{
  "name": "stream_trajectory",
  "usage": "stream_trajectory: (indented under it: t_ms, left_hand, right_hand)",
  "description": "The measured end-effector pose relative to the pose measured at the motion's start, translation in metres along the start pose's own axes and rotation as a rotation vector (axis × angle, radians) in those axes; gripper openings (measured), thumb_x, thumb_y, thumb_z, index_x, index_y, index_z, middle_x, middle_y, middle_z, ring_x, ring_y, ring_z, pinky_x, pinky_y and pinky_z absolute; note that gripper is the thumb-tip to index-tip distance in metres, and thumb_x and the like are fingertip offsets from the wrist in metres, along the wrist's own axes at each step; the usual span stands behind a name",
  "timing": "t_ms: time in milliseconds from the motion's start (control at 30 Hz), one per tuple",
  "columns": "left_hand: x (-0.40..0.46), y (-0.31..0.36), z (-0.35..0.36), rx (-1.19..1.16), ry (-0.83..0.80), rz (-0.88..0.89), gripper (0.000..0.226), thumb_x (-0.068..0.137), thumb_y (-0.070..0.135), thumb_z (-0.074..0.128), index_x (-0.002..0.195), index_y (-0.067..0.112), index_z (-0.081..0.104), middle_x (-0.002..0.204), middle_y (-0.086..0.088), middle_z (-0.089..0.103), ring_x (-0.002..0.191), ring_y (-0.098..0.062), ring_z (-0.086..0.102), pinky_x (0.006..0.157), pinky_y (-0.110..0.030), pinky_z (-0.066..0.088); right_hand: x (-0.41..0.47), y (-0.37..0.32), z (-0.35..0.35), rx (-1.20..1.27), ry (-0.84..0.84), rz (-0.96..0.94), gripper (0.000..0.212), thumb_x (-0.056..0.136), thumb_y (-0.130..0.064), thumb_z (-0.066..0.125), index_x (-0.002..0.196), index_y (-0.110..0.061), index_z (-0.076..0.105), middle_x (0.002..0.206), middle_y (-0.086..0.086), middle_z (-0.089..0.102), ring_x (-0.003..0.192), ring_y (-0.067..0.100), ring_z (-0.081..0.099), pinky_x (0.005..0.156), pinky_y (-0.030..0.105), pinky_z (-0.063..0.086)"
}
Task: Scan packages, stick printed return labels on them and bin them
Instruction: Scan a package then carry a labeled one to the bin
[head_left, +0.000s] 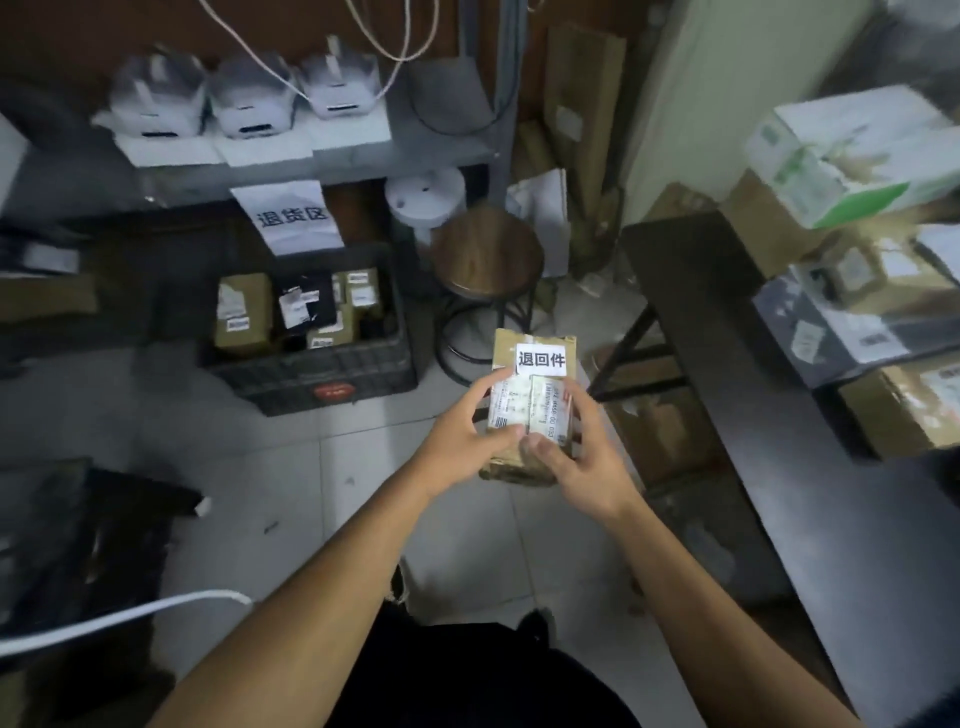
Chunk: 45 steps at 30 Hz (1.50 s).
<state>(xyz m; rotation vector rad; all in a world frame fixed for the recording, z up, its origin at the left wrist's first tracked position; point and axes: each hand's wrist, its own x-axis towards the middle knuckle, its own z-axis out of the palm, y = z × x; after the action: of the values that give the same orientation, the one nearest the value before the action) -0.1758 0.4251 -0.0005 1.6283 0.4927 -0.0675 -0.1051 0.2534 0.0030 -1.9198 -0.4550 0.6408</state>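
Observation:
I hold a small brown cardboard package in front of me with both hands. A white printed return label with black characters is stuck on its upper part, above a shipping label. My left hand grips the package's left side, thumb on the shipping label. My right hand grips its right side and lower end, thumb on top. A black plastic crate stands on the floor ahead to the left, holding several labelled packages. A white paper sign hangs above it.
Three white label printers sit on a grey shelf at the back. A round wooden stool stands right of the crate. A dark table runs along the right, with stacked boxes beyond. Black bags lie at left.

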Motion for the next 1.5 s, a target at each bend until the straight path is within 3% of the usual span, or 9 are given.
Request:
stream_trajectory:
  t_ms: [133, 233, 467, 567, 767, 967, 1100, 1333, 1500]
  left_hand:
    - [-0.008, -0.016, -0.082, -0.051, 0.067, -0.001, 0.068, 0.088, 0.017, 0.073, 0.143, 0.042, 0.041, 0.137, 0.010, 0.053, 0.117, 0.006, 0.051, 0.086, -0.018, 0.053]
    - [-0.010, -0.034, -0.139, -0.072, 0.107, -0.010, 0.069, 0.088, 0.017, 0.074, 0.144, 0.040, 0.042, 0.141, 0.006, 0.052, 0.126, -0.005, 0.050, 0.089, -0.019, 0.053]
    - [0.002, -0.059, -0.233, -0.096, 0.151, -0.070, 0.071, 0.087, 0.024, 0.076, 0.145, 0.043, 0.040, 0.144, 0.008, 0.050, 0.133, -0.011, 0.046, 0.101, -0.029, 0.050]
    - [0.024, -0.065, -0.257, -0.096, 0.152, -0.090, 0.071, 0.087, 0.024, 0.075, 0.145, 0.043, 0.039, 0.144, 0.009, 0.050, 0.134, -0.009, 0.044, 0.099, -0.025, 0.049]
    - [0.103, -0.080, -0.303, -0.099, 0.129, -0.171, 0.073, 0.087, 0.026, 0.076, 0.146, 0.042, 0.036, 0.147, 0.005, 0.049, 0.138, -0.015, 0.043, 0.109, -0.045, 0.045]
    - [0.210, -0.114, -0.342, -0.099, 0.152, -0.298, 0.072, 0.090, 0.018, 0.072, 0.148, 0.037, 0.032, 0.147, 0.002, 0.050, 0.138, -0.015, 0.043, 0.110, -0.037, 0.044]
    - [0.283, -0.161, -0.359, -0.133, 0.167, -0.368, 0.075, 0.089, 0.018, 0.073, 0.149, 0.036, 0.032, 0.139, 0.002, 0.057, 0.128, -0.014, 0.054, 0.101, -0.033, 0.051]
    - [0.391, -0.245, -0.388, -0.145, 0.228, -0.394, 0.077, 0.085, 0.015, 0.075, 0.148, 0.034, 0.034, 0.129, 0.005, 0.061, 0.108, -0.006, 0.064, 0.082, -0.018, 0.055]
    - [0.449, -0.320, -0.407, -0.062, 0.219, -0.403, 0.079, 0.084, 0.018, 0.077, 0.147, 0.036, 0.033, 0.144, 0.006, 0.051, 0.121, -0.002, 0.056, 0.103, -0.028, 0.048]
  right_hand:
    - [0.035, -0.031, 0.070, -0.008, -0.098, 0.004, 0.068, 0.086, -0.044, 0.070, 0.139, -0.059, 0.029, 0.137, -0.024, 0.051, 0.127, 0.000, 0.048, 0.103, 0.044, 0.048]
    - [0.060, -0.052, 0.123, -0.003, -0.158, 0.001, 0.066, 0.090, -0.035, 0.070, 0.131, -0.066, 0.028, 0.126, -0.031, 0.054, 0.114, -0.016, 0.049, 0.093, 0.023, 0.049]
    - [0.111, -0.087, 0.202, -0.042, -0.228, -0.007, 0.066, 0.090, -0.032, 0.070, 0.124, -0.068, 0.026, 0.120, -0.037, 0.054, 0.111, -0.016, 0.052, 0.088, 0.007, 0.045]
    - [0.143, -0.093, 0.217, -0.075, -0.247, 0.016, 0.068, 0.089, -0.037, 0.070, 0.128, -0.069, 0.025, 0.127, -0.025, 0.057, 0.117, -0.001, 0.056, 0.097, 0.027, 0.050]
    - [0.238, -0.085, 0.240, -0.098, -0.319, 0.079, 0.075, 0.084, -0.048, 0.069, 0.143, -0.055, 0.023, 0.129, -0.017, 0.059, 0.117, 0.007, 0.059, 0.101, 0.044, 0.050]
    - [0.361, -0.049, 0.270, -0.049, -0.393, 0.183, 0.073, 0.087, -0.030, 0.072, 0.131, -0.067, 0.025, 0.129, -0.013, 0.059, 0.118, 0.012, 0.059, 0.099, 0.046, 0.052]
    - [0.439, -0.005, 0.297, -0.040, -0.404, 0.254, 0.079, 0.079, -0.030, 0.075, 0.143, -0.040, 0.030, 0.124, -0.004, 0.063, 0.112, 0.018, 0.065, 0.091, 0.050, 0.055]
    - [0.556, 0.081, 0.358, -0.111, -0.458, 0.288, 0.080, 0.082, -0.039, 0.074, 0.145, -0.043, 0.024, 0.123, -0.004, 0.063, 0.106, 0.013, 0.066, 0.088, 0.042, 0.058]
    - [0.608, 0.147, 0.402, -0.142, -0.407, 0.271, 0.079, 0.089, -0.032, 0.070, 0.147, -0.045, 0.018, 0.131, -0.003, 0.058, 0.108, 0.012, 0.065, 0.089, 0.041, 0.057]
